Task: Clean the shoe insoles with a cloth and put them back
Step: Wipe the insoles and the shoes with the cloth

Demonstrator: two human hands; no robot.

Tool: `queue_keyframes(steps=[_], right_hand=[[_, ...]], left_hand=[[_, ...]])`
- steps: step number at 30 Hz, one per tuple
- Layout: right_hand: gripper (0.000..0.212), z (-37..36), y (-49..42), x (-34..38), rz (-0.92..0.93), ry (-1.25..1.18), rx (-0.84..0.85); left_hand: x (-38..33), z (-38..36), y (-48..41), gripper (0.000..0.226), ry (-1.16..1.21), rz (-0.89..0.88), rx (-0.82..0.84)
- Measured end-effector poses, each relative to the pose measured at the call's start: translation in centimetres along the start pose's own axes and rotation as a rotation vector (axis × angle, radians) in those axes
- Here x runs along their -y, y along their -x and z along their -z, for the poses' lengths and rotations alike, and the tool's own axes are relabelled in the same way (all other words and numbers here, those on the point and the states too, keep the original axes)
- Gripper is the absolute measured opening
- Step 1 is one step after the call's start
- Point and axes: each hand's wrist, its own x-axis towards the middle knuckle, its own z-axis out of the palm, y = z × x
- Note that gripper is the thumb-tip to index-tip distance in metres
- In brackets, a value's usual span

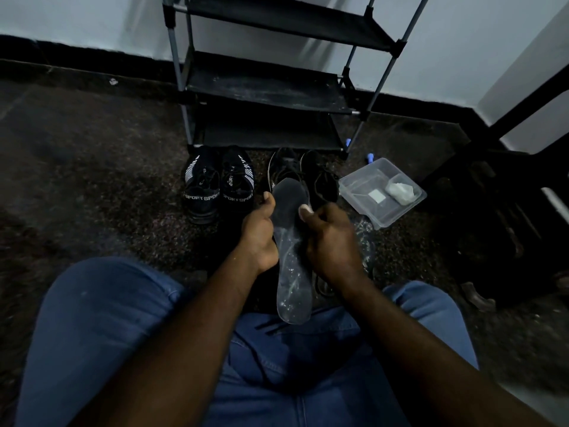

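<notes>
Insole (292,272) held lengthwise; left grip (260,234), right grip (331,238) both clasp its edges.

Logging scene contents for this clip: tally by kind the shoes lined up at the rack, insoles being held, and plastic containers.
SPORT sneakers: 2
plain black shoes: 2
insole, held: 1
clear plastic container: 1
Total: 6

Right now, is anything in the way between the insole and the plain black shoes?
The left hand and right hand hold the insole just in front of the plain black shoes; nothing visible lies between them.
</notes>
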Motion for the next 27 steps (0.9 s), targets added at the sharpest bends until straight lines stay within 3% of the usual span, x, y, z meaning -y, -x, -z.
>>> queue_keyframes(steps=[3,6,10,14,18,21,27], right_hand=[[0.047,-0.2,0.5,0.7,0.154,0.045,0.069],[0.045,-0.3,-0.1,0.1,-0.003,-0.021,-0.031],[0.042,-0.5,-0.1,2.2,0.128,-0.039,0.065],[0.043,-0.7,-0.8,2.3,0.035,-0.085,-0.018],[0.046,-0.6,0.0,2.6,0.111,-0.071,0.001],[0.035,-0.3,-0.3,2.3,0.159,-0.047,-0.025],[0.023,0.4,-3.2,1.6,-0.002,0.033,-0.132]], left_hand=[[-0.1,0.2,-0.1,0.074,-0.003,0.013,0.002],[0.0,0.1,-0.1,0.073,-0.031,0.004,0.043],[-0.2,0.0,0.1,0.072,-0.033,0.017,0.091],[-0.3,-0.3,0.4,0.076,-0.027,-0.010,0.141],[-0.6,-0.1,0.6,0.071,-0.023,-0.037,0.123],[-0.7,-0.1,0.5,0.072,-0.051,-0.052,0.130],[0.1,-0.3,0.6,0.067,-0.142,-0.046,0.143]])
